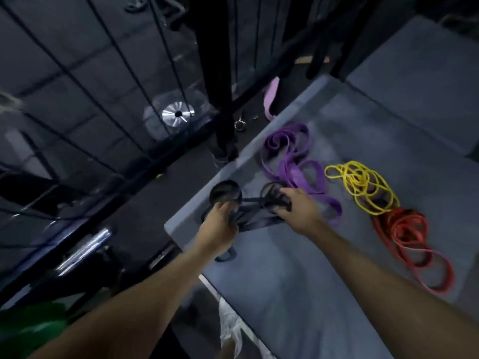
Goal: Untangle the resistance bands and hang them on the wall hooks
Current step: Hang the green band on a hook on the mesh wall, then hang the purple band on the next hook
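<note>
Two hands (220,224) (298,206) around unlabelled black band (255,221).

Both bare forearms reach forward and down from the bottom edge, converging toward centre frame. The left hand (219,225) sits knuckles-up with fingers curled tight in a grip. The right hand (298,207) is just beside it, slightly farther out, fingers bent and pinching, wrist straight.
</note>
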Demonstrator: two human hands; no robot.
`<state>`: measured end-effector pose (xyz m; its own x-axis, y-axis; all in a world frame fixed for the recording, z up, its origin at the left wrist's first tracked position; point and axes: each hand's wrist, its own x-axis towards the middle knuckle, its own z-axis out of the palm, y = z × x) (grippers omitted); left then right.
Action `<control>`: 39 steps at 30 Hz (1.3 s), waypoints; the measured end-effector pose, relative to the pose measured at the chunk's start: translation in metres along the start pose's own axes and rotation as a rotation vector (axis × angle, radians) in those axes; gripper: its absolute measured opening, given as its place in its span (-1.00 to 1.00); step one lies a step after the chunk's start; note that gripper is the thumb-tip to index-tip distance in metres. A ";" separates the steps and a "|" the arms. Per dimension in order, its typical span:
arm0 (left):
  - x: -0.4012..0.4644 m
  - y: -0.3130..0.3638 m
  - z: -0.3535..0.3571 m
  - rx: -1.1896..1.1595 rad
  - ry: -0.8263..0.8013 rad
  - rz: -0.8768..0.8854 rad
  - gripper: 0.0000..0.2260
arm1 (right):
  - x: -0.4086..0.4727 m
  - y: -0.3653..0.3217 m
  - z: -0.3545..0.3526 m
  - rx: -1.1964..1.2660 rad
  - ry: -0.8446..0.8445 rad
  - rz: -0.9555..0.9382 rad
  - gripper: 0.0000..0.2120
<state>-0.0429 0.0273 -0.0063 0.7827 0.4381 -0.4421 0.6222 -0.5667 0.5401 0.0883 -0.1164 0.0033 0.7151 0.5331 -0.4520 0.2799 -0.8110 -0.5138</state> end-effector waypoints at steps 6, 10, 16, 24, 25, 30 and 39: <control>0.075 0.003 0.056 0.017 -0.071 0.104 -0.60 | 0.046 0.072 0.033 -0.031 0.066 0.161 -0.49; 0.109 0.005 0.095 0.084 -0.092 0.180 -0.56 | 0.064 0.112 0.044 -0.105 0.090 0.256 -0.47; 0.126 -0.005 0.122 0.187 -0.024 0.241 -0.55 | 0.066 0.158 0.064 -0.205 0.132 0.391 -0.52; 0.112 0.017 0.106 0.163 -0.029 0.215 -0.58 | 0.040 0.147 0.039 -0.186 0.147 0.280 -0.72; 0.109 0.026 0.101 0.145 -0.018 0.217 -0.59 | 0.035 0.139 0.029 -0.121 0.161 0.245 -0.72; 0.086 0.093 0.059 0.065 0.033 0.305 -0.56 | 0.011 0.088 -0.047 0.109 0.320 0.077 -0.73; 0.029 0.232 -0.068 -0.066 0.119 0.525 -0.46 | -0.054 -0.028 -0.216 0.198 0.345 -0.276 -0.84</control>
<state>0.1249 -0.0438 0.1545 0.9825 0.1856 -0.0183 0.1431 -0.6872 0.7122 0.1800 -0.1748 0.1996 0.8114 0.5838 -0.0284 0.3857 -0.5713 -0.7244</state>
